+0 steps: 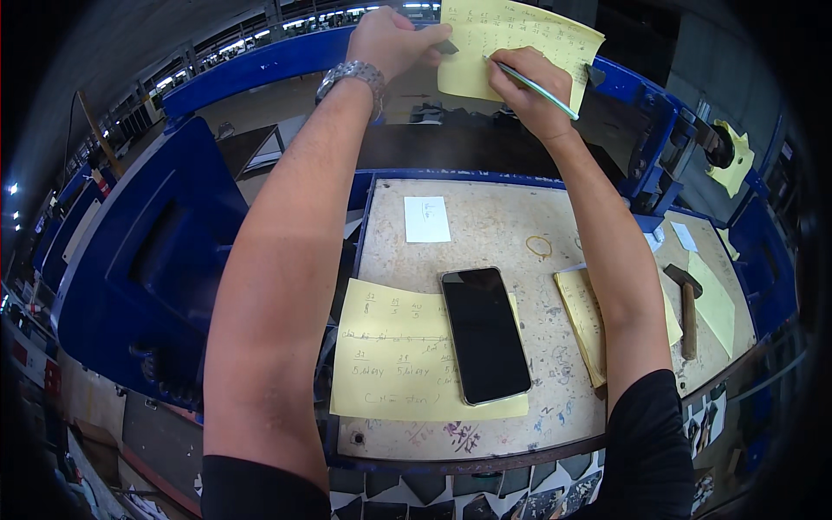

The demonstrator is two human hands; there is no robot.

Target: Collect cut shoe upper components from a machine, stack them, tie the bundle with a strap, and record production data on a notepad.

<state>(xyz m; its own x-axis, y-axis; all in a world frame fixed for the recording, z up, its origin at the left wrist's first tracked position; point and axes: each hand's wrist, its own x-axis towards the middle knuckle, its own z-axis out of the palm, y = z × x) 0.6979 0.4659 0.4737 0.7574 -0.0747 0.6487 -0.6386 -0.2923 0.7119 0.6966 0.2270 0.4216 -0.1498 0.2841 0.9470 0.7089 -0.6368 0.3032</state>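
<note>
A handwritten yellow sheet stands upright at the far side, against the blue frame. My right hand is closed round a pale green pen, its tip at the writing on the sheet. My left hand, with a metal-band watch at the wrist, is at the sheet's left edge. Its fingers are curled, the thumb pointing right beside a small dark piece. What the fingers grip is hidden. A similar dark piece is at the sheet's right edge.
On the marked board a black-screened phone lies over another yellow note. A white slip lies farther back. Beside my right forearm are a yellow paper pad and a hammer. Blue machine parts flank the board.
</note>
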